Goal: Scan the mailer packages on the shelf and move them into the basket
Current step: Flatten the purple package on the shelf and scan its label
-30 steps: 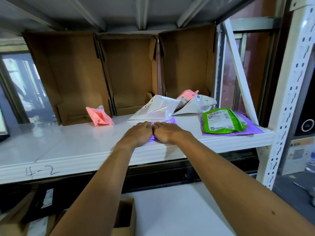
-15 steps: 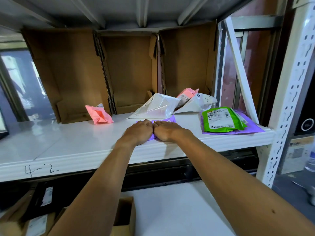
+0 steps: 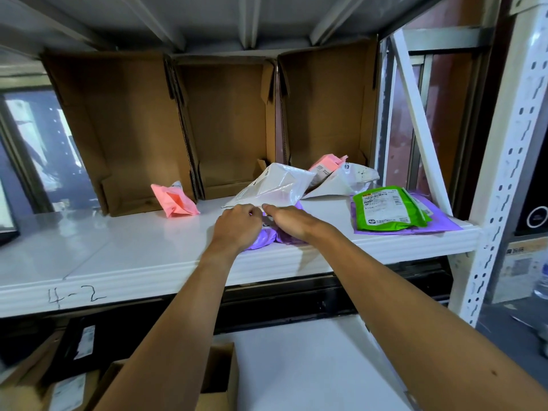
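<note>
Hands together, touching, both on the small purple mailer (image 3: 267, 238) at the front lip of the shelf (image 3: 133, 262). Left hand (image 3: 237, 225) has its fingers curled down over it. Right hand (image 3: 286, 222) lies flatter, fingers out toward the left; can't tell if it pinches. Basket and scanner not in view.

Risks, L→R:
- pink mailer (image 3: 175, 200) sits well apart at far left, easy to skip
- purple one is right at the lip: slick film on a glossy shelf, so a loose grip likely lets it slide off
- white mailer (image 3: 275, 185) has its edge just beyond the fingertips, so a lift could drag it
- crumpled film may spoil the label read
- green mailer (image 3: 388, 207) lies on a flat purple mailer (image 3: 441, 225), so one may ride along unscanned

Materials: all thin poly bags. Pink is crumpled and puffy, white is glossy and tented with creases, small purple is soft and bulging, green is flat with a printed label. Cardboard boxes (image 3: 133, 129) are matte corrugated, on their sides, open to the front.
</note>
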Demonstrator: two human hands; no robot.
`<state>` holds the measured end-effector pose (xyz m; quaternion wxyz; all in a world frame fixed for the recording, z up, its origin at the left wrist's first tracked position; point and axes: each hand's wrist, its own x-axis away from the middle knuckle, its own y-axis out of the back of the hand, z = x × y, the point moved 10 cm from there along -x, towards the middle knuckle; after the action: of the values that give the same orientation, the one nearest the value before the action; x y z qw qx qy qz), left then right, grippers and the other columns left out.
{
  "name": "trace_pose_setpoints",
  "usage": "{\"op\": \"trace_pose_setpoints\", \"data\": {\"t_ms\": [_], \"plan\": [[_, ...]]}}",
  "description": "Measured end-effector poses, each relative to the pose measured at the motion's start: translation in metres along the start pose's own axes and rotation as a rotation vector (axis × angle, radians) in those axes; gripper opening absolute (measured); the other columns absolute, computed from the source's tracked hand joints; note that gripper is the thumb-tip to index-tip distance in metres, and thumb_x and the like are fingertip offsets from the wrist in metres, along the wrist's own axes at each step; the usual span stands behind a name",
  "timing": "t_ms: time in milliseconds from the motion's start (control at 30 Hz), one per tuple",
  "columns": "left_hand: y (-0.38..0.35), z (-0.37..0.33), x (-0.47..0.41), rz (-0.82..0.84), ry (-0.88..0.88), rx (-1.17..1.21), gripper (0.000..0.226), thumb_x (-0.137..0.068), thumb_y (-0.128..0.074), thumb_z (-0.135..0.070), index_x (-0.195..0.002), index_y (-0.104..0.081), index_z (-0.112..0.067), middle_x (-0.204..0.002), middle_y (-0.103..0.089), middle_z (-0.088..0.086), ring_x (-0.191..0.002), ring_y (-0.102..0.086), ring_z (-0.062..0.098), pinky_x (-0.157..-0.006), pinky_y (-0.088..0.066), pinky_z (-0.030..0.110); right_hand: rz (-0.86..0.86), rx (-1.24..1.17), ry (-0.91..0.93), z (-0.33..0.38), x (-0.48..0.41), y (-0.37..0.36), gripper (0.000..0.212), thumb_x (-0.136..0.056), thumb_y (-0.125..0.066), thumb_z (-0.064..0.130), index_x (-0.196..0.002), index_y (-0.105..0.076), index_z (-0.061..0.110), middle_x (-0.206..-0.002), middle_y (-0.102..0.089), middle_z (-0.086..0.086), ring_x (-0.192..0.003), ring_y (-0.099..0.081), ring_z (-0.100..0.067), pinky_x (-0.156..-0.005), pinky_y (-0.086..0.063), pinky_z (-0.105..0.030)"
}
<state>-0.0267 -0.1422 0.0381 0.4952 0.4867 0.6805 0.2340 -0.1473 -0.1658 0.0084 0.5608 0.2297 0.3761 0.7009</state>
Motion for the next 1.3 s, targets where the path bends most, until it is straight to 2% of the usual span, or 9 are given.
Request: {"op": "trace_pose_setpoints", "data": {"t_ms": [67,167,233,400,567,733,967,1100,1300], "plan": [[-0.004,0.000,0.001,0.030,0.014,0.036,0.036,-0.103,-0.033,-0.026,-0.109,-0.067,-0.018,-0.126,-0.063,0.009,-0.113,-0.054,0.032,-0.090,-0.041,0.039,-0.008,0.014,-0.034,0.001,0.009,0.003,0.057,-0.091,-0.020,0.067,-0.092,-0.065,0.033,-0.095,-0.067,-0.004,-0.098,-0.056,-0.024,-0.103,-0.040,-0.049],[-0.016,-0.001,0.002,0.133,0.026,0.020,0.039,-0.106,-0.025,-0.023,-0.123,-0.059,-0.014,-0.138,-0.056,0.009,-0.122,-0.051,0.032,-0.099,-0.039,0.039,0.016,0.246,0.029,0.010,0.014,0.000,0.046,-0.104,-0.018,0.042,-0.123,-0.055,0.025,-0.133,-0.058,-0.006,-0.116,-0.053,-0.027,-0.093,-0.040,-0.042],[-0.022,-0.001,0.002,0.206,0.028,-0.027,0.041,-0.107,-0.022,-0.024,-0.125,-0.057,-0.013,-0.140,-0.055,0.010,-0.124,-0.050,0.032,-0.101,-0.038,0.039,-0.003,0.332,0.070,0.014,0.015,-0.001,0.039,-0.104,-0.022,0.030,-0.129,-0.050,0.020,-0.142,-0.051,-0.008,-0.126,-0.048,-0.029,-0.093,-0.038,-0.044],[-0.026,-0.005,0.006,0.296,-0.010,-0.122,0.043,-0.108,-0.018,-0.029,-0.128,-0.054,-0.016,-0.142,-0.053,0.009,-0.124,-0.050,0.029,-0.104,-0.039,0.038,0.027,0.417,0.067,0.012,0.012,-0.007,0.046,-0.104,-0.021,0.033,-0.141,-0.045,0.020,-0.153,-0.042,-0.006,-0.141,-0.037,-0.028,-0.113,-0.030,-0.051],[-0.021,-0.017,0.013,0.314,-0.063,-0.229,0.039,-0.108,-0.024,-0.026,-0.132,-0.051,-0.010,-0.143,-0.051,0.013,-0.125,-0.050,0.029,-0.101,-0.038,0.037,0.088,0.472,0.080,0.013,0.012,-0.010,0.047,-0.107,-0.019,0.035,-0.148,-0.039,0.023,-0.157,-0.038,-0.003,-0.143,-0.034,-0.024,-0.116,-0.026,-0.047],[-0.016,-0.027,0.017,0.316,-0.104,-0.295,0.035,-0.107,-0.030,-0.021,-0.131,-0.050,-0.006,-0.142,-0.050,0.015,-0.125,-0.050,0.028,-0.101,-0.039,0.036,0.096,0.488,0.079,0.013,0.009,-0.009,0.046,-0.105,-0.024,0.034,-0.147,-0.040,0.024,-0.154,-0.041,-0.003,-0.137,-0.041,-0.026,-0.110,-0.035,-0.047],[-0.016,-0.025,0.015,0.316,-0.147,-0.324,0.034,-0.106,-0.030,-0.022,-0.128,-0.051,-0.007,-0.139,-0.053,0.015,-0.122,-0.052,0.031,-0.101,-0.043,0.042,0.159,0.293,-0.048,0.008,0.003,0.000,0.042,-0.099,-0.022,0.040,-0.117,-0.053,0.020,-0.129,-0.052,-0.009,-0.110,-0.052,-0.025,-0.103,-0.041,-0.046],[-0.016,-0.023,0.014,0.272,-0.151,-0.349,0.034,-0.106,-0.030,-0.023,-0.129,-0.051,-0.009,-0.137,-0.055,0.014,-0.121,-0.053,0.031,-0.098,-0.044,0.042,-0.017,0.349,-0.052,0.009,-0.008,0.005,0.051,-0.099,-0.019,0.046,-0.135,-0.048,0.022,-0.145,-0.041,-0.008,-0.133,-0.038,-0.031,-0.109,-0.026,-0.052],[-0.007,-0.029,0.014,0.176,-0.134,-0.293,0.034,-0.105,-0.034,-0.015,-0.134,-0.048,-0.005,-0.141,-0.052,0.016,-0.128,-0.050,0.030,-0.103,-0.039,0.039,-0.118,0.402,0.001,0.017,0.002,0.005,0.045,-0.104,-0.021,0.037,-0.132,-0.051,0.018,-0.141,-0.045,-0.010,-0.132,-0.039,-0.032,-0.109,-0.028,-0.050]]}}
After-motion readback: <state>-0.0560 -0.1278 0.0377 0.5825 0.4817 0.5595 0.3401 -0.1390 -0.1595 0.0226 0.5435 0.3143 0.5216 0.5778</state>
